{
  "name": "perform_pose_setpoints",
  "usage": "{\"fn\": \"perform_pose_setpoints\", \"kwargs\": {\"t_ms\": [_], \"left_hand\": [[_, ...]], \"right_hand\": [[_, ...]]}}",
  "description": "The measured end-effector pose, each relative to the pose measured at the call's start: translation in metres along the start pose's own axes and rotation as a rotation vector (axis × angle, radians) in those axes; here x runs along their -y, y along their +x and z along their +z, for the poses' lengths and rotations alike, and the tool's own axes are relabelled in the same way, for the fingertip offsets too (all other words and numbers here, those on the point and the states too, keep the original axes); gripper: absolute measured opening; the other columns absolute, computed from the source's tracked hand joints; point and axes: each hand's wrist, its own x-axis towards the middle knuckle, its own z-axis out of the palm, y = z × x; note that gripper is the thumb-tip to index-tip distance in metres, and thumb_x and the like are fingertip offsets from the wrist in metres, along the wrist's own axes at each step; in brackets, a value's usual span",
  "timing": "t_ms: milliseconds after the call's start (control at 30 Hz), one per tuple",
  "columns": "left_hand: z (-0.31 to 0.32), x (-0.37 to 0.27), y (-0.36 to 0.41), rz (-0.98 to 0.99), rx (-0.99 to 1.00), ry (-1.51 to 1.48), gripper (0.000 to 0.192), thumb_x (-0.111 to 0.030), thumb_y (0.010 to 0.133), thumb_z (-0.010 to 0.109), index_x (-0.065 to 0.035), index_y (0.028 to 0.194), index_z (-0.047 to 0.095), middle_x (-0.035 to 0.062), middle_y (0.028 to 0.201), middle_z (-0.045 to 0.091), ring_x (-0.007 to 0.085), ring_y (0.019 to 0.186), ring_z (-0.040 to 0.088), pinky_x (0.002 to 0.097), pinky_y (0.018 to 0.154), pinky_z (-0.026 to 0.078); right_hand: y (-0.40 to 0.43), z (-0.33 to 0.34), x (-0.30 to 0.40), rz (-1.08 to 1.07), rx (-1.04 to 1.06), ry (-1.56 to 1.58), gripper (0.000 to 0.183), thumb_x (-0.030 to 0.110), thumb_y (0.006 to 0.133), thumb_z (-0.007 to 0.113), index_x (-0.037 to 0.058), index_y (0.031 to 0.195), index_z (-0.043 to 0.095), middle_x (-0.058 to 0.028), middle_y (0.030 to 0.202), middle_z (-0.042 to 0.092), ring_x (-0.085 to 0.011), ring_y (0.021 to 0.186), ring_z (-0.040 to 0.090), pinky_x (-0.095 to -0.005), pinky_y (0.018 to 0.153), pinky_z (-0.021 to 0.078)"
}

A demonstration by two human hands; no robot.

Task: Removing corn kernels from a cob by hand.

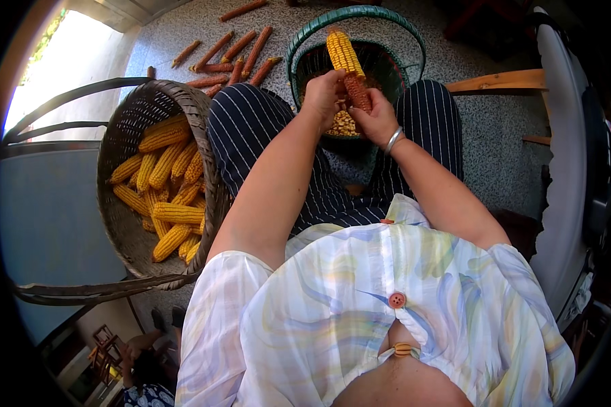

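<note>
A partly shelled corn cob (345, 56) is held in both hands, tilted, over a green woven basket (387, 56). Yellow kernels still cover its far half, while the near half is bare and reddish. My right hand (378, 116) is closed around the bare end and has a silver bangle at the wrist. My left hand (324, 97) grips the cob's side near where the kernels stop; some of its fingers are hidden. Loose corn kernels (342, 124) lie inside the green basket, below my hands.
Left of my legs a large wicker basket (186, 99) leans open, holding several unshelled corn ears (175, 163). Several bare cobs (257, 51) are scattered on the speckled floor (183, 25). A wooden bar (496, 81) is at the right. Another person (147, 376) appears at lower left.
</note>
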Motion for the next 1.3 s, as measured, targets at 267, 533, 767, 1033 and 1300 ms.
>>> {"fn": "perform_pose_setpoints", "kwargs": {"t_ms": [267, 533, 767, 1033, 1300], "left_hand": [[0.007, 0.006, -0.001, 0.15, -0.145, 0.247, 0.028, -0.025, 0.077, 0.062, 0.0014, 0.085, 0.057, 0.0061, 0.076, 0.058, 0.0144, 0.063, 0.055, 0.0268, 0.058, 0.046], [0.009, 0.006, -0.003, 0.181, -0.084, 0.349, 0.024, -0.022, 0.079, 0.059, 0.001, 0.086, 0.057, 0.0058, 0.077, 0.058, 0.0139, 0.063, 0.054, 0.0255, 0.058, 0.045], [0.007, 0.005, -0.005, 0.086, -0.099, 0.263, 0.028, -0.027, 0.08, 0.058, 0.0004, 0.086, 0.057, 0.0059, 0.074, 0.057, 0.0134, 0.06, 0.052, 0.0238, 0.056, 0.042], [0.003, 0.003, 0.0, 0.056, -0.019, 0.172, 0.026, -0.024, 0.08, 0.056, 0.0, 0.09, 0.054, 0.0072, 0.082, 0.057, 0.016, 0.068, 0.054, 0.0292, 0.062, 0.044], [0.018, -0.001, -0.015, 0.082, -0.078, 0.291, 0.015, -0.014, 0.079, 0.052, -0.0036, 0.09, 0.054, 0.0043, 0.082, 0.057, 0.0158, 0.076, 0.052, 0.0342, 0.07, 0.038]], "right_hand": [[-0.004, 0.002, 0.004, 0.007, 0.105, 0.018, 0.033, 0.014, 0.071, 0.06, 0.0015, 0.098, 0.046, -0.0086, 0.073, 0.055, -0.0154, 0.056, 0.055, -0.0253, 0.049, 0.0434], [-0.004, -0.005, 0.022, 0.271, 0.208, 0.322, 0.029, 0.01, 0.072, 0.058, 0.0034, 0.097, 0.046, -0.0026, 0.06, 0.05, -0.0102, 0.039, 0.048, -0.022, 0.032, 0.0357], [-0.005, -0.006, 0.033, 0.329, 0.217, 0.309, 0.026, 0.008, 0.071, 0.057, 0.004, 0.094, 0.045, -0.0007, 0.06, 0.048, -0.0088, 0.04, 0.045, -0.0206, 0.032, 0.0342], [-0.003, -0.006, 0.021, 0.348, 0.187, 0.455, 0.028, 0.009, 0.07, 0.058, 0.0034, 0.095, 0.047, -0.0025, 0.062, 0.051, -0.0101, 0.039, 0.047, -0.0216, 0.031, 0.0349], [0.0, -0.001, 0.005, 0.172, 0.057, 0.082, 0.033, 0.013, 0.066, 0.062, -0.0005, 0.094, 0.049, -0.0082, 0.078, 0.055, -0.0186, 0.072, 0.055, -0.0281, 0.065, 0.0438]]}}
